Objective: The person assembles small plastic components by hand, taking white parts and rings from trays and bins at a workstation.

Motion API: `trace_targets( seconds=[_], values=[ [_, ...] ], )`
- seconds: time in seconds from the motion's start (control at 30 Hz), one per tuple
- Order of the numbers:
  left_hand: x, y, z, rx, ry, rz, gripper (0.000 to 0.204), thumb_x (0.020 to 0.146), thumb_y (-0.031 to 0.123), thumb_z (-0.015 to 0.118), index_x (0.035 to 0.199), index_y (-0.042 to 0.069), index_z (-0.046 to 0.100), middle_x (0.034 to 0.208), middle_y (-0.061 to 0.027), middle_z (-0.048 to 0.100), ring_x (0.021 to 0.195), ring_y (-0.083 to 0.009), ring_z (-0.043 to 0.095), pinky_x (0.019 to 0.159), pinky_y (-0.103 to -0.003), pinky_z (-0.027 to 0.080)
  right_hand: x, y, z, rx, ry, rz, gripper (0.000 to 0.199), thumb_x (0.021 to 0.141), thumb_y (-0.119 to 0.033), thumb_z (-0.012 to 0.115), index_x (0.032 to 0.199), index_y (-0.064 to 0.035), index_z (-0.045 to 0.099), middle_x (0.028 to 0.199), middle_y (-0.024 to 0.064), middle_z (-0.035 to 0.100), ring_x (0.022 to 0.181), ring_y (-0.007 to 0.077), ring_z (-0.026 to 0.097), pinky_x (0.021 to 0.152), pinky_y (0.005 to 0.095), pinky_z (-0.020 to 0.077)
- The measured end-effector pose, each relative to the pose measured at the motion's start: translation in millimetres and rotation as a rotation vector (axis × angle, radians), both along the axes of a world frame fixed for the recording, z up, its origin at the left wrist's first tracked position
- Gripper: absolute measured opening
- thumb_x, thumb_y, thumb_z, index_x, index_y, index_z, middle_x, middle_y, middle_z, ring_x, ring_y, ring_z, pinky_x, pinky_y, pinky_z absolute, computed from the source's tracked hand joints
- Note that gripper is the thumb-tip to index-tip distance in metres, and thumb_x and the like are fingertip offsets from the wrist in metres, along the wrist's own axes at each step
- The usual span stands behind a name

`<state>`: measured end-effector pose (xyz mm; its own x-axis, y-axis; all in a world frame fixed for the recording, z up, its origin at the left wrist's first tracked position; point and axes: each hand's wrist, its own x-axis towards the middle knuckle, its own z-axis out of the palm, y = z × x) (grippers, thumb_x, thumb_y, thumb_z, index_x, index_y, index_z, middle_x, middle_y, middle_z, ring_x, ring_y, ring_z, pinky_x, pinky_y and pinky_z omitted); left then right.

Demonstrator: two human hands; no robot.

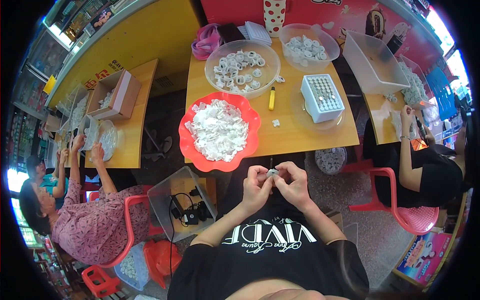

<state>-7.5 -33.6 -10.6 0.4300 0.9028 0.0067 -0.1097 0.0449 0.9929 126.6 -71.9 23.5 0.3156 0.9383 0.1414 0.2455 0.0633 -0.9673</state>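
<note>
In front of my chest, just off the table's near edge, both hands pinch one small white plastic part (272,173). My left hand (257,186) grips it from the left with thumb and fingers closed. From the other side my right hand (293,185) presses on it with its thumb and fingertips. The fingers hide most of the part. Ahead and to the left, a red wavy-rimmed bowl (187,134) is heaped with small flat white pieces (220,131). A single white piece (276,123) lies alone on the tabletop, near a yellow cutter (272,99).
A clear bowl (274,61) of white ring-shaped parts stands behind the red bowl. Farther right are another clear tub (327,34) and a white box (322,111) with rows of round pieces. People sit at side tables: one in a patterned shirt (95,225), another in black (430,175).
</note>
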Motion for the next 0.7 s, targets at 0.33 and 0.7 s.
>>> trace_targets(
  seconds=[0.33,0.7],
  values=[
    [-0.7,-5.2,-2.6,0.65,0.17,0.119,0.025,0.083,-0.008,0.062,0.1,-0.001,0.045,0.078,-0.0137,0.065,0.065,-0.0172,0.067,0.057,-0.026,0.05,-7.8,0.8,9.6,0.311,-0.262,-0.086,0.018,0.064,0.009,0.064,0.077,0.0003,0.055,0.067,0.0097,0.054,0.055,0.0204,0.058,0.049,0.0279,0.0466],
    [-4.6,-3.5,-4.2,0.609,0.135,0.109,0.025,0.085,-0.006,0.062,0.102,-0.001,0.044,0.079,-0.0123,0.065,0.066,-0.0155,0.067,0.058,-0.026,0.052,1.0,3.2,17.8,0.346,-0.223,0.048,0.016,0.066,0.011,0.062,0.079,0.002,0.057,0.069,0.0102,0.055,0.057,0.0212,0.058,0.05,0.0296,0.0455]
  ],
)
